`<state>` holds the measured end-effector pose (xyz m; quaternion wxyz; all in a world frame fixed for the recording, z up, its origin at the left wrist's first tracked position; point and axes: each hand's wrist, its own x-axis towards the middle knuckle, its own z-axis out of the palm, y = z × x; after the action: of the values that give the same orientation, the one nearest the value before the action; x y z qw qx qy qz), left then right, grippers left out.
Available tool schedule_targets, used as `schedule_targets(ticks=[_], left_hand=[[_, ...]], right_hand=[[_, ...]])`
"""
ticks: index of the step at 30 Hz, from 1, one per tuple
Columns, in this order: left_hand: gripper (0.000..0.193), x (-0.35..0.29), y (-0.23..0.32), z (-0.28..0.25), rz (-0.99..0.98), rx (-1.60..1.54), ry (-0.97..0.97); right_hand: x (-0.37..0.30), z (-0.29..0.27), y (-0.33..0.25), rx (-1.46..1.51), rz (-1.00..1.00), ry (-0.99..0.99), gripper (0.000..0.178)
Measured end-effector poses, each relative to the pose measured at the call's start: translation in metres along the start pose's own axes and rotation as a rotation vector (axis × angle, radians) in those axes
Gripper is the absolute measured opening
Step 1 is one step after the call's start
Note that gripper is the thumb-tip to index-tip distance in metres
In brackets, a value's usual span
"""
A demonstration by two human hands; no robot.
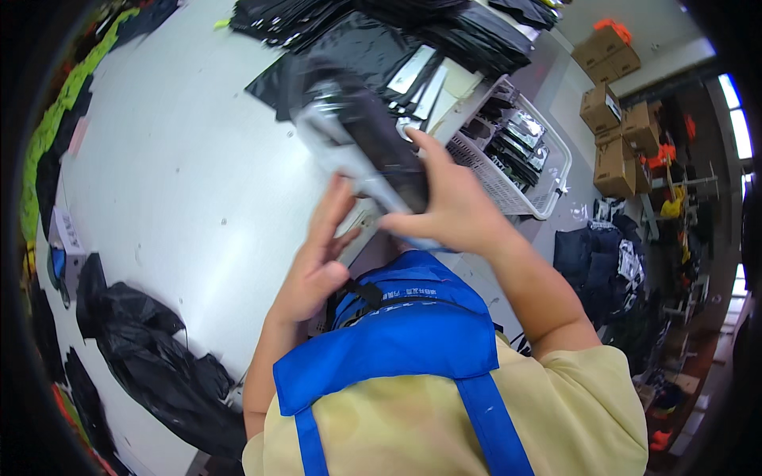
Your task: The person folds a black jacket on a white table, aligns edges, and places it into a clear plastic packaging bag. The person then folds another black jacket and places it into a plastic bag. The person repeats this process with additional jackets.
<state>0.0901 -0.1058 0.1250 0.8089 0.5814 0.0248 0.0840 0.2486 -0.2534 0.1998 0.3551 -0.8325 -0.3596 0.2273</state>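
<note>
A dark, flat folded item in clear and whitish plastic is held up over the table, blurred by motion. My right hand grips its near right end, thumb underneath and fingers along the far side. My left hand is at its lower left edge, fingers stretched and thumb apart; whether the fingertips touch the plastic I cannot tell. Just beyond lie stacks of black plastic bags and white strips.
The white table extends left. A white plastic basket with several dark wrapped packs stands right of my right hand. Black fabric lies at the near left. Cardboard boxes are stacked at the far right, and dark bundles lie below them.
</note>
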Motion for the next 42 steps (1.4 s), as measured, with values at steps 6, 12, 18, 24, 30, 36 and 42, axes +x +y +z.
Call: schedule_targets(ticks=[6, 12, 18, 24, 30, 36, 42], left_hand=[[0.083, 0.068, -0.012, 0.073, -0.145, 0.183, -0.494], [0.083, 0.12, -0.062, 0.133, -0.319, 0.052, -0.329], [0.077, 0.144, -0.098, 0.164, -0.404, 0.098, -0.207], [0.065, 0.099, -0.126, 0.159, -0.564, 0.029, 0.042], [0.058, 0.019, -0.166, 0.122, -0.586, 0.159, 0.358], [0.065, -0.088, -0.163, 0.032, -0.345, 0.606, 0.955], [0.1, -0.277, -0.071, -0.139, -0.758, 1.324, 1.856]], right_hand=[[-0.093, -0.129, 0.144, 0.785, 0.212, 0.445, 0.05], [-0.123, -0.285, 0.328, 1.011, 0.211, 0.706, 0.033], [-0.078, -0.412, 0.515, 0.152, 0.756, 1.304, 0.061], [-0.049, -0.404, 0.604, 0.406, 0.795, 1.138, 0.054], [0.038, -0.281, 0.556, 0.663, 0.546, 0.548, 0.027], [0.058, -0.059, 0.389, 0.465, 0.431, -0.555, 0.015], [0.062, 0.092, 0.138, 0.108, 0.23, -1.222, 0.034]])
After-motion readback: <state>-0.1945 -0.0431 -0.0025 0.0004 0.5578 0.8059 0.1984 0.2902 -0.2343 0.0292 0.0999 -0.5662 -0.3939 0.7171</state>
